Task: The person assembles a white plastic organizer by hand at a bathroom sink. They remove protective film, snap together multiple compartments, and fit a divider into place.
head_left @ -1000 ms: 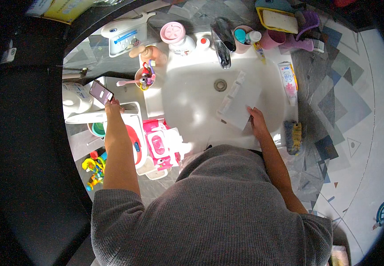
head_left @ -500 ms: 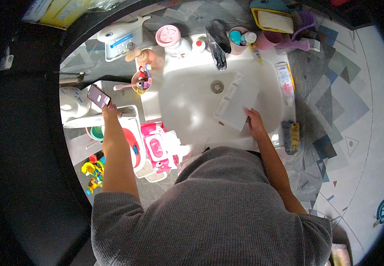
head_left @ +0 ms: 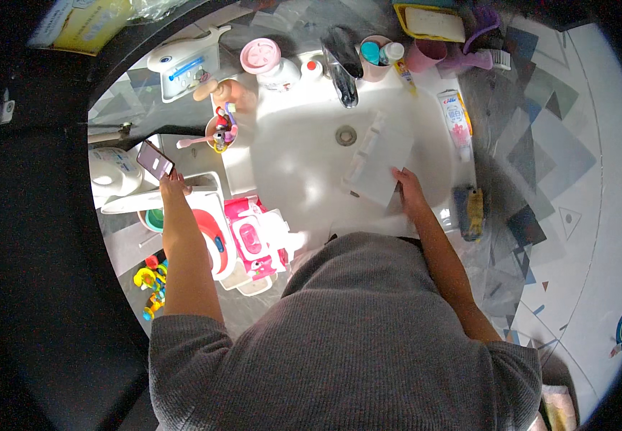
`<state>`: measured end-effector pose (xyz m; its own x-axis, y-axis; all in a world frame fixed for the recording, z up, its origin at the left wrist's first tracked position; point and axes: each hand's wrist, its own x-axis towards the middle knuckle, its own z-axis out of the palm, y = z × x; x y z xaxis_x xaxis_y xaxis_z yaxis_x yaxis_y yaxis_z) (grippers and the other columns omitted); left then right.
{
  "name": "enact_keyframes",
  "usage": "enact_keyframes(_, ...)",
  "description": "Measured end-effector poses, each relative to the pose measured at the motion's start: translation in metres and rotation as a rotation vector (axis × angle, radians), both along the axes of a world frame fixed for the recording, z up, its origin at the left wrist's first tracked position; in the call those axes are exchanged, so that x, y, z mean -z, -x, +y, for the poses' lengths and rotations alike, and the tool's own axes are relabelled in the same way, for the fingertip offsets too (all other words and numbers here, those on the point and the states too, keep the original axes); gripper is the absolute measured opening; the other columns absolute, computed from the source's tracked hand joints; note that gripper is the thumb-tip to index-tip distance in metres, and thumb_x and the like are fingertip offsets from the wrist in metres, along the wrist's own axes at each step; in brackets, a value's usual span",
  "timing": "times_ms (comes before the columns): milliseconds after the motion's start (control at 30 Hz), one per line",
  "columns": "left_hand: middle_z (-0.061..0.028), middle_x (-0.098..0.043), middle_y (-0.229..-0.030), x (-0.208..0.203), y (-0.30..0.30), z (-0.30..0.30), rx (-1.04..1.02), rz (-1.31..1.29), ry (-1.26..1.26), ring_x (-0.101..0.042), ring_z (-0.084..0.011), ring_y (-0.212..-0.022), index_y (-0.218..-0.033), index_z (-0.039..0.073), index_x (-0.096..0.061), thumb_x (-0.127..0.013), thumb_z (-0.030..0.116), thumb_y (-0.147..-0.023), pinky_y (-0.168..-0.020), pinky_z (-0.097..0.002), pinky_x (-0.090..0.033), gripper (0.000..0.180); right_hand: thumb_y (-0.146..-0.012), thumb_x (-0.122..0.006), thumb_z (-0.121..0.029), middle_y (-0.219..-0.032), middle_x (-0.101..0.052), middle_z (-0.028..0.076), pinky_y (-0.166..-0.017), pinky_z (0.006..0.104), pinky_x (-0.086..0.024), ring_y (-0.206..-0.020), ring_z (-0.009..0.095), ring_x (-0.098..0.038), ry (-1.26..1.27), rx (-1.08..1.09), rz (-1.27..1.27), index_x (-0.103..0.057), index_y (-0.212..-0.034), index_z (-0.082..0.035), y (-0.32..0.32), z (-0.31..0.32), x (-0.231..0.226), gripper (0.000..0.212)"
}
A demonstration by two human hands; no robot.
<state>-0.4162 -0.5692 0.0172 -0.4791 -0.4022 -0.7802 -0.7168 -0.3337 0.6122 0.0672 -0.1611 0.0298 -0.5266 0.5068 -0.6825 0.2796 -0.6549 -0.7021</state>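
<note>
In my left hand (head_left: 173, 182) is a dark-framed phone (head_left: 155, 160) with its screen lit, held out at the left beyond the basin. My right hand (head_left: 409, 189) pinches the near right edge of a flat white panel (head_left: 390, 161), thumb on top. A raised, notched strip runs along the panel's left side. It is tilted over the white washbasin (head_left: 293, 154), right of the drain (head_left: 345, 135). Whether the panel touches the bowl I cannot tell.
The dark tap (head_left: 343, 75) stands at the back. Around the rim are a toothbrush cup (head_left: 219, 136), a pink-lidded jar (head_left: 271, 68), a toothpaste tube (head_left: 457, 126) and a grey-yellow scrubber (head_left: 469, 214). Left are a white bottle (head_left: 114, 172), a pink pack (head_left: 250, 237) and colourful toys (head_left: 154, 287).
The whole view has shifted slightly, so the basin and its surroundings sit a little further left and up. Both hands keep their holds on the phone and the white panel.
</note>
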Motion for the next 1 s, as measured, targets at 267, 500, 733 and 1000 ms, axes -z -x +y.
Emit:
enact_keyframes(267, -0.0083, -0.037, -0.135, -0.059, -0.053, 0.039, -0.114, 0.164, -0.107, -0.029, -0.0283, -0.128, -0.134, 0.013, -0.030, -0.043, 0.052, -0.082, -0.105, -0.0496, -0.013, 0.067, -0.087, -0.059, -0.029, -0.087, -0.061, 0.003, -0.078, 0.0308, -0.042, -0.081, 0.015, -0.055, -0.054, -0.015, -0.002, -0.060, -0.097, -0.003, 0.001, -0.005, -0.016, 0.029)
enact_keyframes(500, -0.0024, -0.058, -0.108, -0.150, -0.194, 0.146, 0.209, 0.875, 0.132, -0.048, -0.0151, -0.107, -0.099, 0.009, -0.059, -0.050, 0.030, -0.085, -0.090, -0.0360, -0.031, 0.026, -0.088, -0.057, -0.032, -0.077, -0.057, 0.000, -0.066, 0.0286, -0.038, -0.070, 0.011, -0.048, -0.196, -0.035, 0.030, -0.060, -0.091, -0.004, -0.004, -0.005, 0.013, 0.029)
enact_keyframes(733, -0.0073, -0.064, -0.092, -0.199, -0.268, 0.291, 1.003, 0.755, -0.282, -0.056, -0.0126, -0.079, -0.108, 0.004, -0.056, -0.049, 0.032, -0.090, -0.063, -0.0249, -0.041, 0.034, -0.087, -0.058, -0.036, -0.070, -0.051, 0.000, -0.063, 0.0289, -0.036, -0.067, 0.012, -0.045, -0.300, -0.016, -0.023, -0.056, -0.080, -0.003, 0.015, -0.007, -0.005, 0.034)
enact_keyframes(1000, -0.0110, -0.066, -0.079, -0.202, -0.243, 0.369, 1.209, 0.591, -0.353, -0.050, -0.0089, -0.055, -0.088, 0.003, -0.053, -0.050, 0.024, -0.093, -0.046, -0.0211, -0.037, 0.021, -0.089, -0.055, -0.035, -0.067, -0.046, 0.001, -0.056, 0.0298, -0.035, -0.061, 0.012, -0.042, -0.344, -0.126, 0.040, -0.054, -0.076, -0.002, 0.024, -0.006, -0.013, 0.036)
